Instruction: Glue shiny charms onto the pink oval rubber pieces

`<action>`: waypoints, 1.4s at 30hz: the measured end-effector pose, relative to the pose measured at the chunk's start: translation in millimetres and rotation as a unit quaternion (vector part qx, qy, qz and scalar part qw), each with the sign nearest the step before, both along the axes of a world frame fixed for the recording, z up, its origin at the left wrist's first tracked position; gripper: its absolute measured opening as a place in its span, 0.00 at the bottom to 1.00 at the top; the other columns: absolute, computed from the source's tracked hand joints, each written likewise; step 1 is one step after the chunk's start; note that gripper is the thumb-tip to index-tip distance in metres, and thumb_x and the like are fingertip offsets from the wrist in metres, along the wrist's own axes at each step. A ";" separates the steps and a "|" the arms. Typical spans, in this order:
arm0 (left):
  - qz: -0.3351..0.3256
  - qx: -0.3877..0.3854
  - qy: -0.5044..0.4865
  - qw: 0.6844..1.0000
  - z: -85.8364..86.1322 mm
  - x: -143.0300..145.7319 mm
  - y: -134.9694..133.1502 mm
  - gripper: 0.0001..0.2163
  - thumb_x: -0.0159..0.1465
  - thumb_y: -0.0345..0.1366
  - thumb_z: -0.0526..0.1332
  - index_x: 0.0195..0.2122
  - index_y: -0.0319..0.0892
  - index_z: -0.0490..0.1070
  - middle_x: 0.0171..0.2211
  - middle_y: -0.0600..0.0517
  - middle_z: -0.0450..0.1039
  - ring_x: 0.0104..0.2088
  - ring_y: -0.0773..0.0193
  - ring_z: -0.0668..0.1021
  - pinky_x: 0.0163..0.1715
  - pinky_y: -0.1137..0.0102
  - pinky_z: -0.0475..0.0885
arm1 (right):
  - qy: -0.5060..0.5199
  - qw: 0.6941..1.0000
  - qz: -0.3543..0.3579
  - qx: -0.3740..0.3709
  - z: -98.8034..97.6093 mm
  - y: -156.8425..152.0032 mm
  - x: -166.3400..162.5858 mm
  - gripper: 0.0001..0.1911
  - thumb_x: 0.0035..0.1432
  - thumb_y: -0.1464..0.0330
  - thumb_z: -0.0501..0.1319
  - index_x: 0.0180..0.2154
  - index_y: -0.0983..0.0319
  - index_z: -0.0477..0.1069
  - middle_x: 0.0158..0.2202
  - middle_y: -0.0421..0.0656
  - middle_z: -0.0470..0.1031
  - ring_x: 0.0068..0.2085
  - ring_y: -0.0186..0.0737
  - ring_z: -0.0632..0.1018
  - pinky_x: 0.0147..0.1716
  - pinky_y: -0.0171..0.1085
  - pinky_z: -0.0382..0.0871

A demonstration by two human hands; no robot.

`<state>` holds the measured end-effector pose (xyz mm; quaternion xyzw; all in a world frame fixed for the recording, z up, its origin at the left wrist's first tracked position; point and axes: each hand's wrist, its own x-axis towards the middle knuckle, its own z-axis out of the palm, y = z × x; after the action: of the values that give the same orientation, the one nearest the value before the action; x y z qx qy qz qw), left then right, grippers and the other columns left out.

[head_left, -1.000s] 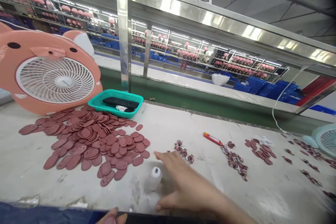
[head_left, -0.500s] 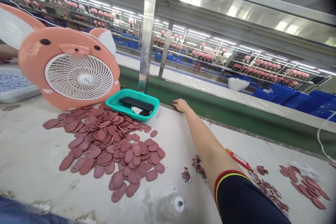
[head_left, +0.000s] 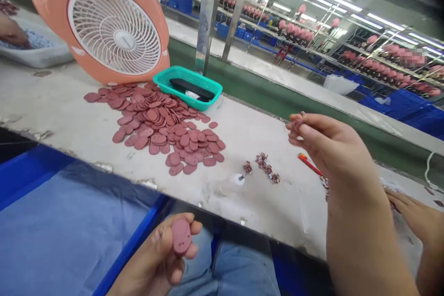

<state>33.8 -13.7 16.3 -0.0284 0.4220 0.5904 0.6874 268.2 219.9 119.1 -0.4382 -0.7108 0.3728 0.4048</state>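
Currently, left hand [head_left: 157,254] grips pink oval [head_left: 181,236], bottom left of centre, long axis near upright; right hand [head_left: 328,143], pinching small reddish bit [head_left: 297,124], well apart, right of centre.

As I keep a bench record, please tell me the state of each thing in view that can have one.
Left hand, closed on a maroon oval piece
Right hand, pinching a small part
Animal-faced fan, standing, running or not unclear
Green basket, open, holding dark items
Piled maroon ovals, overlapping
Bottle, fill level unclear
Red-and-yellow stick, lying
White tray, open, co-worker's hand in it
Ceiling lights, lit
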 end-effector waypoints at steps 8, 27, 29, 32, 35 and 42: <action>-0.088 0.055 -0.004 0.995 5.7 14.7 -12.6 0.19 0.47 0.49 0.78 0.35 0.42 0.85 0.28 0.50 0.79 0.27 0.70 0.76 0.18 0.83 0.67 | 0.058 0.965 0.237 -0.100 -41.8 -153.0 -44.6 0.10 0.57 0.73 0.71 0.41 0.55 0.82 0.33 0.39 0.81 0.32 0.31 0.80 0.31 0.28 0.75; -0.108 0.036 -0.007 0.993 5.1 21.8 -18.2 0.18 0.47 0.50 0.78 0.29 0.40 0.84 0.25 0.51 0.74 0.24 0.72 0.72 0.17 0.84 0.66 | -0.001 0.955 0.295 -0.003 -42.1 -153.9 -47.5 0.07 0.59 0.76 0.70 0.41 0.65 0.81 0.30 0.41 0.81 0.32 0.29 0.78 0.34 0.26 0.71; -0.106 0.025 -0.005 0.994 4.7 21.9 -18.0 0.18 0.46 0.50 0.78 0.29 0.40 0.84 0.25 0.51 0.75 0.24 0.72 0.72 0.17 0.84 0.66 | 0.001 0.956 0.292 -0.023 -42.4 -153.5 -47.7 0.06 0.58 0.75 0.71 0.40 0.65 0.81 0.29 0.40 0.80 0.30 0.29 0.77 0.32 0.26 0.71; -0.101 0.008 0.001 0.995 5.1 21.9 -18.2 0.19 0.46 0.50 0.78 0.30 0.40 0.84 0.24 0.51 0.75 0.24 0.72 0.73 0.16 0.84 0.65 | -0.004 0.957 0.287 -0.053 -43.8 -152.6 -47.7 0.07 0.57 0.74 0.72 0.40 0.63 0.82 0.29 0.39 0.80 0.30 0.29 0.77 0.31 0.27 0.70; -0.103 0.002 -0.004 0.995 5.9 21.9 -18.5 0.18 0.46 0.50 0.78 0.30 0.41 0.84 0.25 0.51 0.76 0.24 0.73 0.73 0.16 0.85 0.65 | -0.011 0.955 0.291 -0.056 -43.8 -151.4 -47.1 0.06 0.58 0.75 0.71 0.39 0.62 0.82 0.29 0.39 0.81 0.30 0.29 0.77 0.32 0.27 0.70; -0.114 0.021 -0.022 0.993 4.2 22.3 -16.7 0.18 0.49 0.49 0.77 0.33 0.41 0.85 0.26 0.51 0.76 0.25 0.73 0.74 0.17 0.85 0.65 | -0.022 0.953 0.299 -0.042 -39.0 -149.8 -44.8 0.05 0.58 0.75 0.70 0.39 0.64 0.81 0.28 0.40 0.80 0.29 0.29 0.77 0.31 0.27 0.70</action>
<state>56.1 -30.4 20.6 0.0210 0.3948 0.5158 0.7600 223.4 70.1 80.2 -0.2303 -0.8013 0.4970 0.2405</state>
